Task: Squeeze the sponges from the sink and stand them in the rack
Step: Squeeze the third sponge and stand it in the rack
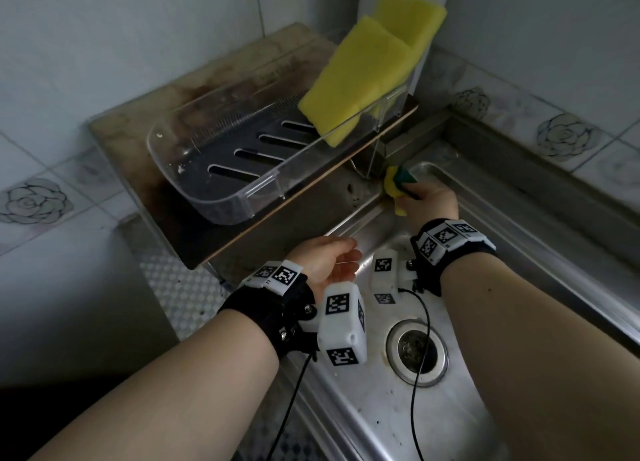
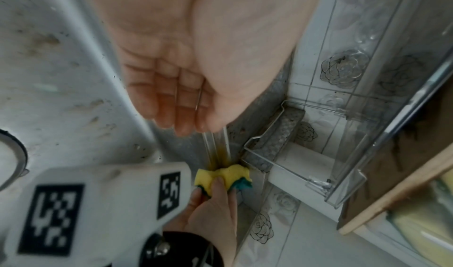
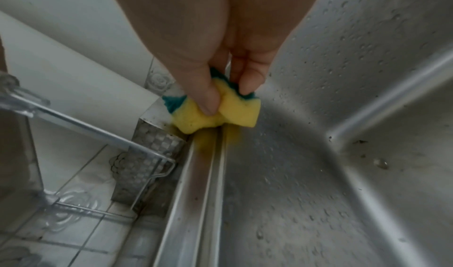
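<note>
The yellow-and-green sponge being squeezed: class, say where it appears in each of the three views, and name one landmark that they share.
Head: yellow-and-green sponge right of centre, gripped by the right hand above the sink's far corner.
Left wrist: low centre, pinched by fingers reaching up from below.
Right wrist: centre, below the thumb, crumpled.
Shared landmark: the steel sink rim running up to the sponge.

Sponge (image 3: 215, 114) pinched in right-hand fingers (image 3: 208, 96) over sink (image 1: 460, 408) far-left corner. Rack (image 1: 221, 169) on board (image 1: 138, 114) left of fingers, two sponges (image 1: 360, 79) standing in its far end. Drain (image 1: 417, 351) nearer than fingers; left hand (image 1: 329, 259) nearer-left.
</note>
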